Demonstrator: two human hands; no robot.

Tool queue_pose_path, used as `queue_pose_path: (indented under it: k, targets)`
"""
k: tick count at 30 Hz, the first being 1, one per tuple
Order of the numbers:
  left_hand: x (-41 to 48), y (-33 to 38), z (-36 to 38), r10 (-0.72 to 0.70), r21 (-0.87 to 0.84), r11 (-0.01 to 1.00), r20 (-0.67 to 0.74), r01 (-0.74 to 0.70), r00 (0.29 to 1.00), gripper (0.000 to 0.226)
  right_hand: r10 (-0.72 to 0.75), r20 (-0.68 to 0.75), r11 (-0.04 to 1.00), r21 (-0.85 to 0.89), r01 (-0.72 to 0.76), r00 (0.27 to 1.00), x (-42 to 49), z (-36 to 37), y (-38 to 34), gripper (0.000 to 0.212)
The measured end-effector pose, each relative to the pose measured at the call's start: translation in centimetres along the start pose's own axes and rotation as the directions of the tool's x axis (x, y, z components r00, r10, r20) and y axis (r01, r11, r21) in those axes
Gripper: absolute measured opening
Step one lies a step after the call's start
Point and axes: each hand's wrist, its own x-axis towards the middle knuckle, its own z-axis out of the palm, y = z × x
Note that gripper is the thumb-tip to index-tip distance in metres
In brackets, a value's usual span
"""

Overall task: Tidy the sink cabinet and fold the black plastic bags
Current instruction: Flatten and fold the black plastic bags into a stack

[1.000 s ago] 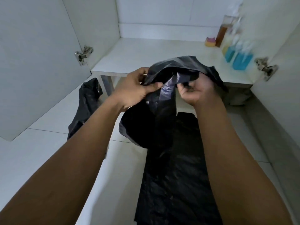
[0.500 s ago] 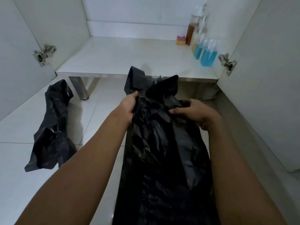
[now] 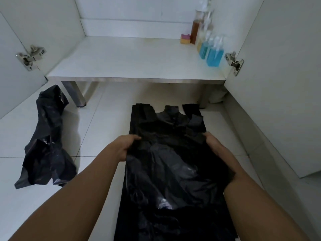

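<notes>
Bag (image 3: 172,171) flat on floor between the hands, handles pointing away. Left hand (image 3: 127,145) pinches its left edge; right hand (image 3: 214,145) grips the right edge. Best to pull both edges taut, smooth the creases, then fold edge onto edge. Count: two black bags, the crumpled bag (image 3: 46,141) well left of the left hand; two blue bottles (image 3: 212,54) beyond the right hand.

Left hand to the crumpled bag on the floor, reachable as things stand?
Probably yes: only bare floor tile lies between the left hand and the crumpled black bag. But it grips the flat black bag by its edge, so it would have to let go first.
</notes>
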Motion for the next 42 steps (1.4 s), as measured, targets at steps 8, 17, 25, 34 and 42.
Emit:
queue_pose_path:
  k: [8, 17, 25, 34, 42]
  targets:
    - [2.9, -2.1, -1.2, 0.118, -0.100, 0.986, -0.126, -0.131, 0.985, 0.038, -0.184, -0.217, 0.954, -0.275, 0.121, 0.959, 0.1, 1.3, -0.8, 0.027]
    - [3.6, -2.7, -1.1, 0.077, -0.012, 0.997, -0.104, -0.079, 0.992, 0.037, -0.284, -0.356, 0.860, -0.505, 0.072, 0.890, 0.4, 1.1, 0.0, 0.035]
    - [3.8, -4.7, -1.7, 0.251, 0.272, 0.938, -0.103, -0.215, 0.963, 0.084, 0.102, -0.113, 0.848, -0.509, -0.146, 0.988, -3.1, -1.8, 0.0, 0.084]
    - [3.6, -7.0, -2.2, 0.315, 0.561, 0.797, -0.065, -0.226, 0.947, 0.018, 0.172, -0.140, 0.634, -0.742, -0.219, 0.975, -3.5, -3.1, 1.4, 0.046]
    - [4.3, -8.5, -2.2, 0.406, 0.708, 0.668, -0.091, -0.228, 0.909, 0.029, 0.136, -0.167, 0.626, -0.749, -0.216, 0.976, -3.3, -3.1, 3.1, 0.038]
